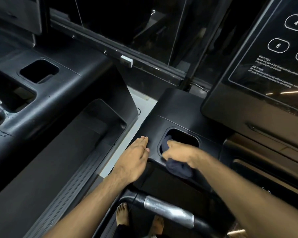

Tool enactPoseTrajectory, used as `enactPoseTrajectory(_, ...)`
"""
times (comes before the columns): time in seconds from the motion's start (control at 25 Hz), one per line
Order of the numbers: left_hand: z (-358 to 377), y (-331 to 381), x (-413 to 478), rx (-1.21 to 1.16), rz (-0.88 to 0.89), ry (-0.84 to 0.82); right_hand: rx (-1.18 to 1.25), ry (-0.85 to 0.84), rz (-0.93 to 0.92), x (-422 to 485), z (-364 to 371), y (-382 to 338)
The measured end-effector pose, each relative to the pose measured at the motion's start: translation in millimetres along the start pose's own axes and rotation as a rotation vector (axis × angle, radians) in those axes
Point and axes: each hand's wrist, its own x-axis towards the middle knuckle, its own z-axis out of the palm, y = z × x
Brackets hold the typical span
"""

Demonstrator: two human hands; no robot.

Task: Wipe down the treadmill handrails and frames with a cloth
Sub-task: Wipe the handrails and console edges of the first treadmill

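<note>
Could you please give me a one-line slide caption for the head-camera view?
Right hand pushes a dark cloth into the treadmill console's cup recess while the left hand rests flat beside it.

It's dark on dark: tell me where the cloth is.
Head view, right of centre: the cloth is bunched under the right hand, partly pushed into the cup-holder recess, left hand beside it.
</note>
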Motion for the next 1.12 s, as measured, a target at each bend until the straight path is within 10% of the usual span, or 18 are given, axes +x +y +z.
enactPoseTrajectory(0.24, 4, 6, 1, 0.059, 0.026, -0.019, -0.847, -0.285, -0.282, -15, -37, 10)
enactPoseTrajectory(0.36, 6, 5, 2, 0.087, 0.024, -0.021, -1.540, 0.039, -0.764, -6, -52, 52)
enactPoseTrajectory(0.48, 11, 2, 3, 0.092, 0.002, -0.005, -1.670, 0.276, -1.277, 7, -67, 69)
enactPoseTrajectory(0.6, 15, 0, 4, 0.100, -0.017, 0.001, -1.713, 0.146, -1.426, 40, -62, 50)
enactPoseTrajectory(0.84, 15, 1, 4, 0.114, -0.025, -0.023, -1.972, -0.042, -0.474, 41, -26, 31)
enactPoseTrajectory(1.12, 4, -2, 1, 0.148, 0.009, -0.088, -1.671, -0.334, -0.018, 8, -3, -17)
